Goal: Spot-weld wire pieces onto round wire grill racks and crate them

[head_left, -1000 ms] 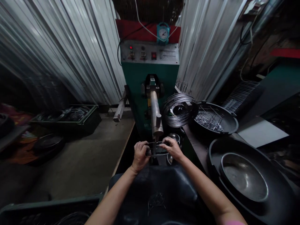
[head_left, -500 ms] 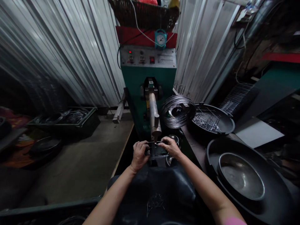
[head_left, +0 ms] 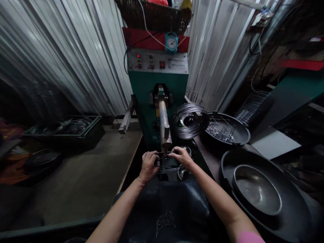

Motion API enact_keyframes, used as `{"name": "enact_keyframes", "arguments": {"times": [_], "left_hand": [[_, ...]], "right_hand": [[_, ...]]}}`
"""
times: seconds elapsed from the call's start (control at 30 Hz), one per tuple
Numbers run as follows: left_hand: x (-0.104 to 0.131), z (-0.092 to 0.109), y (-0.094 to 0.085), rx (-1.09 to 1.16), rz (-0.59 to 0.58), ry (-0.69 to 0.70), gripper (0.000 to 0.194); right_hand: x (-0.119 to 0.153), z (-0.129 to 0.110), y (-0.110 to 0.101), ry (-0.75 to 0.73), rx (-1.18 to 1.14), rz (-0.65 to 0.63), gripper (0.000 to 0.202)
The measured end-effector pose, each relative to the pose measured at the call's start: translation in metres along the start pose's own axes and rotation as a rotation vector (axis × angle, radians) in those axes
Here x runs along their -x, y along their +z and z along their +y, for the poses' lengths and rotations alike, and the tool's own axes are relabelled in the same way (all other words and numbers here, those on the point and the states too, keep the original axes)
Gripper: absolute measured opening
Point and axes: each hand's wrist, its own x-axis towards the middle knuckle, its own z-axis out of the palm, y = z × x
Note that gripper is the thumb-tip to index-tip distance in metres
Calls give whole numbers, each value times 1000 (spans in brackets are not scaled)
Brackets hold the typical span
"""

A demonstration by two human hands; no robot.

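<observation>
My left hand [head_left: 149, 165] and my right hand [head_left: 181, 157] face each other under the tip of the spot welder's arm [head_left: 164, 118]. Each is closed in a pinch, one on either side of the tip. Between them a thin metal wire [head_left: 162, 153] runs crosswise right below the tip; its ends disappear into my fingers. Several more thin wires [head_left: 169, 168] lie crosswise just beneath my hands. Shiny round metal parts [head_left: 181, 172] sit under my right hand, partly hidden. On the dark apron [head_left: 187, 199] over my lap rests a small heap of short wire pieces [head_left: 165, 221].
Right of the welder hangs a thick bundle of wire rings [head_left: 188, 133]. Beyond it a black pan [head_left: 244, 133] holds bent wire pieces. Nearer stands a larger dark pan [head_left: 293, 209] with a metal bowl [head_left: 258, 190] inside. A green bin [head_left: 83, 136] stands on the left floor.
The whole view has shifted slightly, so things appear a little further left. Both hands keep their pinch on the wire at the welder's tip, with little visible movement.
</observation>
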Motion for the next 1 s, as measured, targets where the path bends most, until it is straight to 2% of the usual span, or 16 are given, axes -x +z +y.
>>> {"name": "enact_keyframes", "arguments": {"times": [0.27,0.43,0.53,0.67,0.8,0.9,1.0], "left_hand": [[-1,-4,-3,24,-26,50,21],[-3,-4,-3,18,-33,28,18],[-5,-5,-5,32,-66,17,17],[-3,-9,-15,67,-103,73,23],[10,-14,-26,55,-108,62,31],[29,-13,-29,-61,-29,-21,31],[56,2,-23,-190,125,-171,44]], "right_hand": [[2,0,1,37,-27,13,32],[-1,-1,2,69,-18,-6,33],[2,2,0,30,-54,6,31],[21,25,-17,-40,-179,95,28],[43,63,-36,104,-304,98,34],[50,81,-41,121,-314,87,27],[49,85,-38,108,-300,88,22]]}}
